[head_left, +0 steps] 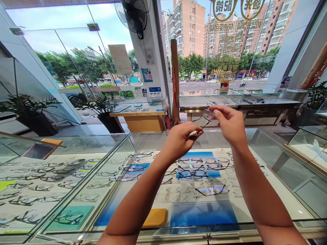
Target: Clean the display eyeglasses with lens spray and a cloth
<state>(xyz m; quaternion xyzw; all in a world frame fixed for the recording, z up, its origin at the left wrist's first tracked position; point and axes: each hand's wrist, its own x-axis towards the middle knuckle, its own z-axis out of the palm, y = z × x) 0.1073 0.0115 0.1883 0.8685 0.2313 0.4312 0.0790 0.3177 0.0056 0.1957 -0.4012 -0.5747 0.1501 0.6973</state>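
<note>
Above the glass display case (209, 136) I hold a pair of glasses (205, 116) with thin, dark temples. My left hand (180, 140) is closed, its fingertips around a temple. A small whitish piece (192, 134) shows between those fingers; what it is I cannot tell. My right hand (231, 125) pinches the glasses at the lens and rim, thumb and fingers together. Part of the frame is hidden behind its fingertips. Below my hands, inside the case, several glasses rest on a blue card (214, 174), and another pair (212, 191) lies closer to me.
A yellow-orange case (155, 218) and a blue sheet (203, 216) lie near the front edge. To the left stands another case with rows of glasses (42, 187). Beyond are a wooden counter (144, 123), potted plants (102, 110), a post (174, 75) and tall windows.
</note>
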